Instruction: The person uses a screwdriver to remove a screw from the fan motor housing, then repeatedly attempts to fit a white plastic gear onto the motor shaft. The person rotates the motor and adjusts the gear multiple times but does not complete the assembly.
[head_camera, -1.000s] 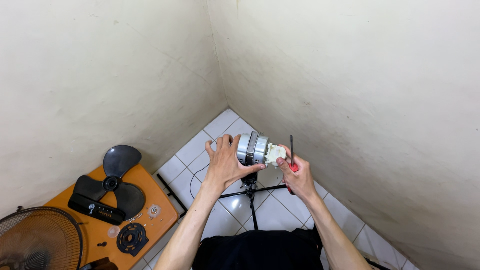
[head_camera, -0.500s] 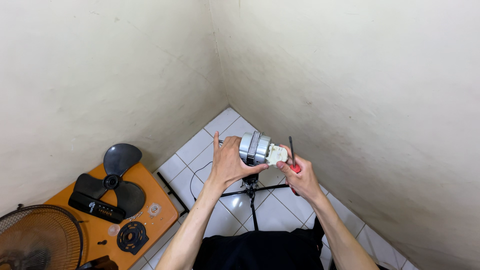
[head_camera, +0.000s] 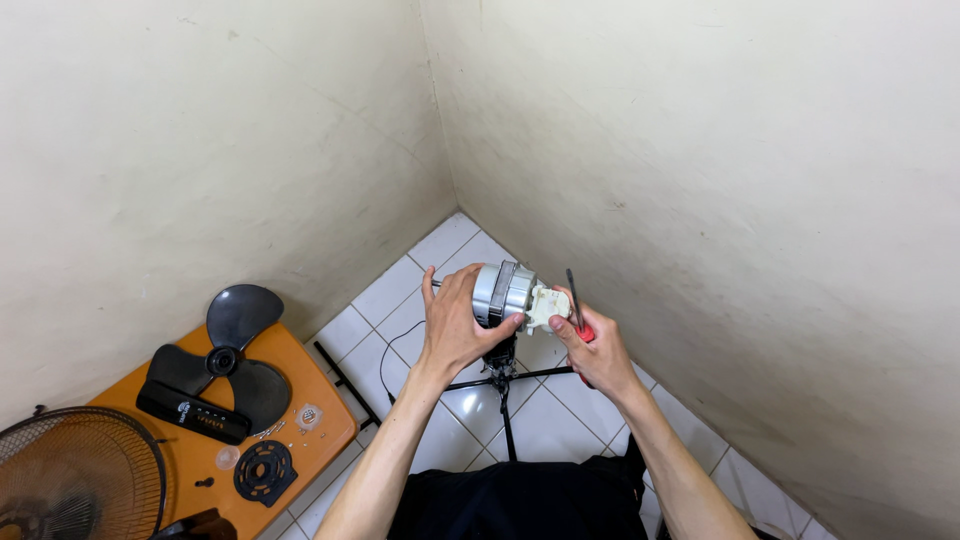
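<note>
Head view, one frame, items as we find them.

Fan motor (head_camera: 503, 292): silver cylindrical body with a cream plastic gearbox on its right end. Held in the air above the white floor tiles (head_camera: 395, 300), in the room corner, over a thin black stand (head_camera: 503, 385). Its long axis lies roughly level, left to right across the frame and slightly down toward the right; the gearbox end points toward the right-hand wall, and a thin shaft tip shows at the left end.

Left hand (head_camera: 455, 325): wrapped around the motor body from the near side, fingers closed on it, thumb near the gearbox.

Right hand (head_camera: 590, 345): closed around a red-handled screwdriver (head_camera: 574, 305), whose dark shank sticks up and slightly left, just beside the gearbox; fingertips touch the gearbox. We cannot tell whether the shank itself touches it.

Orange stool or low table (head_camera: 320, 400), well apart at lower left: carries a black three-blade fan propeller (head_camera: 225, 350), a black control panel (head_camera: 192, 412), a round black plastic part (head_camera: 264, 470) and small loose fittings.

Wire fan guard (head_camera: 75, 475): bottom left corner, beside the orange surface.
</note>
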